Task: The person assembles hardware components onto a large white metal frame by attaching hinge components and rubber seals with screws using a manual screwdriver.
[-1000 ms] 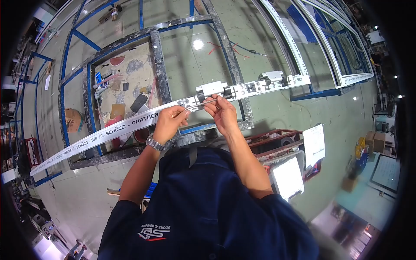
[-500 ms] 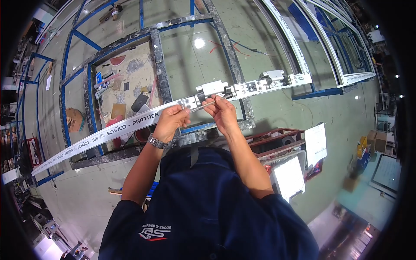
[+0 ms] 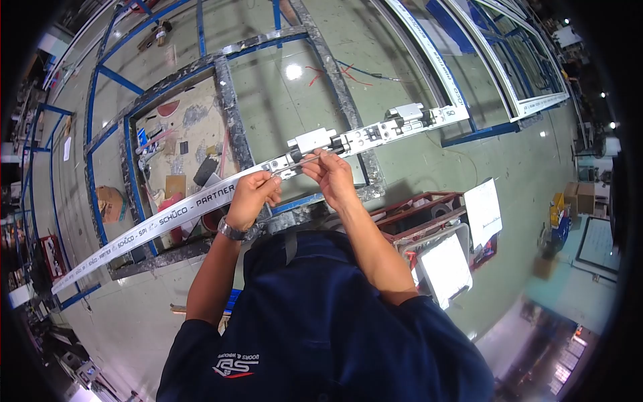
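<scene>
Left hand (image 3: 253, 193) pinches one end of a thin metal rod (image 3: 299, 161) and the right hand (image 3: 331, 175) pinches the other. This seems meant to keep it level along the white frame bar (image 3: 167, 216), just below the lock fitting (image 3: 315, 141). The bar's near edge is unobstructed, and floor (image 3: 415, 174) lies beyond its far end.

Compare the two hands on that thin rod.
The left hand has a wristwatch at its wrist; the right hand has a bare wrist. The left hand sits lower, over the printed white profile; the right hand sits higher, beside the metal fitting. Both pinch the thin rod.
</scene>
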{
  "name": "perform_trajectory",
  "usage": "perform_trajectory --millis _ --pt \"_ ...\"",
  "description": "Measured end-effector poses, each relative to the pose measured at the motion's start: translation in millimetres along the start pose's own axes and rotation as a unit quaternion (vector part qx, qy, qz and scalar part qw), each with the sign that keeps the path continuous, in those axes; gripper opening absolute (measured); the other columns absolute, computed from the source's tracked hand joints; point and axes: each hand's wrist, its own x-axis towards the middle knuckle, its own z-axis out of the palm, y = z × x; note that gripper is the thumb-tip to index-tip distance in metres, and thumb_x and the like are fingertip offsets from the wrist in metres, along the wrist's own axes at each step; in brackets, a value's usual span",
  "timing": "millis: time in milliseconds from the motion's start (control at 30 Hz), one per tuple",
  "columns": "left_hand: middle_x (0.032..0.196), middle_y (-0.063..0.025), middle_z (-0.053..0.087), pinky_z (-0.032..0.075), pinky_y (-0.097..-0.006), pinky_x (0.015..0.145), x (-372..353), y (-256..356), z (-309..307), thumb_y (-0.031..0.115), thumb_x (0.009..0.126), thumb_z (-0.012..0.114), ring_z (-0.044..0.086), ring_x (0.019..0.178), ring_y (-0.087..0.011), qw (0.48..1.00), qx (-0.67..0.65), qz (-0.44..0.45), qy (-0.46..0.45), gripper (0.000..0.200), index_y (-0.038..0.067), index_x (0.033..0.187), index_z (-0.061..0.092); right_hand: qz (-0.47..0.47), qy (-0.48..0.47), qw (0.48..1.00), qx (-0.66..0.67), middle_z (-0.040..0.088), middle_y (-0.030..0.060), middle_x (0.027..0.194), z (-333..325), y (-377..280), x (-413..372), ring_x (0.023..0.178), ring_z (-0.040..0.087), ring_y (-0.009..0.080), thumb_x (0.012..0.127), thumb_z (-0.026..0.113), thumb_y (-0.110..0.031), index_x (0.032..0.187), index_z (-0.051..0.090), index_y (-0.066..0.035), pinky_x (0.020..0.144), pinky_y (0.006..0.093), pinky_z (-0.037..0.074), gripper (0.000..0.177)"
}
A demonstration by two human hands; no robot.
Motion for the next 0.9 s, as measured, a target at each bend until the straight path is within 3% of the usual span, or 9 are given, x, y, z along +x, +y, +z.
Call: perform_trajectory --millis 67,200,300,333,433,667,767,800,900 --pt "0.078 -0.0068 0.066 0.05 -0.0268 0.06 -5.4 3.6 7.6 0.016 0.092 0.07 0.064 0.064 -0.0128 0.961 0.219 0.147 0.08 0.02 -0.003 0.095 0.067 0.013 0.009 1.0 -0.014 0.07 0.0161 0.098 -1.4 -0.3 0.5 0.087 0.071 0.0253 0.099 0.059 -0.02 0.105 0.06 0.001 0.081 0.0373 0.06 0.022" --pt "0.071 -0.0141 0.064 0.047 -0.036 0.054 -6.9 2.5 10.1 0.017 0.09 0.071 0.064 0.057 -0.0198 0.854 0.402 0.311 0.115 0.021 -0.003 0.087 0.064 0.007 0.035 0.999 -0.023 0.071 0.0156 0.095 -0.5 1.8 2.8 0.088 0.072 0.0272 0.1 0.058 -0.02 0.101 0.062 0.0 0.08 0.0379 0.06 0.02" --pt "0.069 -0.0114 0.063 0.047 -0.035 0.052 -8.7 6.2 6.8 0.033 0.092 0.07 0.064 0.057 -0.0181 0.929 0.359 0.052 0.07 0.035 -0.001 0.085 0.065 -0.001 -0.012 1.0 0.025 0.071 0.0151 0.096 -3.7 3.1 4.3 0.089 0.072 0.0274 0.1 0.057 -0.02 0.102 0.062 0.0 0.082 0.0385 0.06 0.021" --pt "0.069 -0.0071 0.063 0.047 -0.0315 0.051 -3.8 11.7 6.0 0.046 0.094 0.064 0.063 0.058 -0.0157 0.971 0.205 -0.113 0.041 0.046 0.001 0.088 0.065 -0.002 -0.013 1.0 0.028 0.07 0.0156 0.095 -1.8 2.6 3.5 0.085 0.073 0.0249 0.103 0.053 -0.021 0.104 0.058 0.001 0.076 0.0342 0.061 0.023" --pt "0.072 -0.0045 0.064 0.047 -0.0275 0.053 -3.0 15.0 2.1 0.049 0.098 0.057 0.062 0.059 -0.0139 0.962 -0.128 -0.238 -0.042 0.049 0.001 0.091 0.064 -0.013 -0.024 0.998 0.054 0.07 0.0154 0.095 -2.8 6.0 5.3 0.085 0.073 0.025 0.103 0.053 -0.021 0.105 0.058 0.001 0.077 0.0343 0.061 0.023" --pt "0.076 -0.0047 0.064 0.048 -0.0268 0.056 9.8 -18.6 -5.2 0.025 0.096 0.066 0.062 0.064 -0.0124 0.973 -0.183 -0.127 -0.054 0.023 0.002 0.095 0.064 0.007 -0.009 1.0 0.019 0.07 0.0151 0.095 -6.1 5.1 2.0 0.09 0.072 0.0266 0.103 0.052 -0.023 0.105 0.059 0.0 0.079 0.0364 0.059 0.024" --pt "0.077 -0.0064 0.066 0.049 -0.0269 0.058 -0.2 3.6 9.2 0.016 0.096 0.064 0.065 0.067 -0.0135 0.995 0.101 -0.003 0.011 0.016 0.0 0.098 0.064 0.016 0.017 1.0 -0.004 0.069 0.0162 0.096 2.1 -2.3 -3.2 0.087 0.072 0.0245 0.104 0.049 -0.023 0.106 0.058 0.002 0.076 0.0338 0.06 0.026" --pt "0.077 -0.0081 0.067 0.049 -0.0262 0.057 -4.8 10.1 14.3 0.012 0.096 0.063 0.066 0.066 -0.0154 0.968 0.225 0.107 0.04 0.015 -0.002 0.1 0.064 0.017 0.022 0.999 -0.024 0.07 0.0164 0.097 3.6 -5.2 -4.4 0.087 0.072 0.0242 0.104 0.049 -0.023 0.106 0.058 0.002 0.076 0.0337 0.06 0.026" --pt "0.078 -0.008 0.067 0.05 -0.0267 0.057 -4.5 4.8 11.2 0.016 0.096 0.065 0.066 0.065 -0.0159 0.973 0.2 0.11 0.045 0.019 -0.003 0.101 0.063 0.018 0.027 0.999 -0.036 0.07 0.017 0.098 2.0 -5.3 -1.1 0.085 0.072 0.0233 0.104 0.048 -0.024 0.106 0.057 0.002 0.076 0.0333 0.06 0.027"
